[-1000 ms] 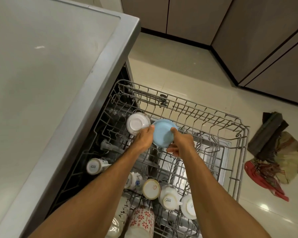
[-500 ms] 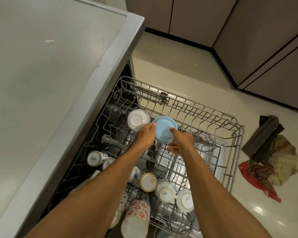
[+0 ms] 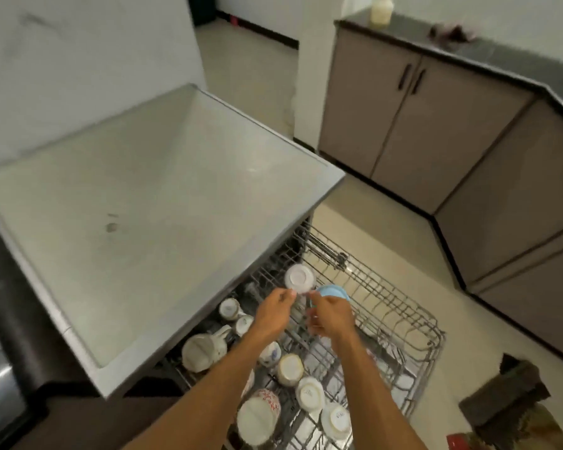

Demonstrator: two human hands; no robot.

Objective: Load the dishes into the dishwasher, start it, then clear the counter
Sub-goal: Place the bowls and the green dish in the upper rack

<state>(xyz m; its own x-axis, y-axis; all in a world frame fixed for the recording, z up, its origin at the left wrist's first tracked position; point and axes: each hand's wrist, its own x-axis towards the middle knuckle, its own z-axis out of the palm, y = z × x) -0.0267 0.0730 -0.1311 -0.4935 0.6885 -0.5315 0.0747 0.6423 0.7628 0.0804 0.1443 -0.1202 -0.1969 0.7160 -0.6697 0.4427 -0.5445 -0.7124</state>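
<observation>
Pulled-out dishwasher rack [image 3: 413, 323] half filled with cups; blue bowl [image 3: 333, 291] just beside white bowl [image 3: 299, 278]; right hand [image 3: 332, 316] curled at its rim, left hand [image 3: 275, 311] pinched, grip unclear; starting, surface clearing remain

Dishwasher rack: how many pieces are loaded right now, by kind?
White bowl: 1
Blue bowl: 1
Small cups: 6
Red-flowered mug: 1
Jug: 1
Total: 10 visible; more may be hidden.
</observation>
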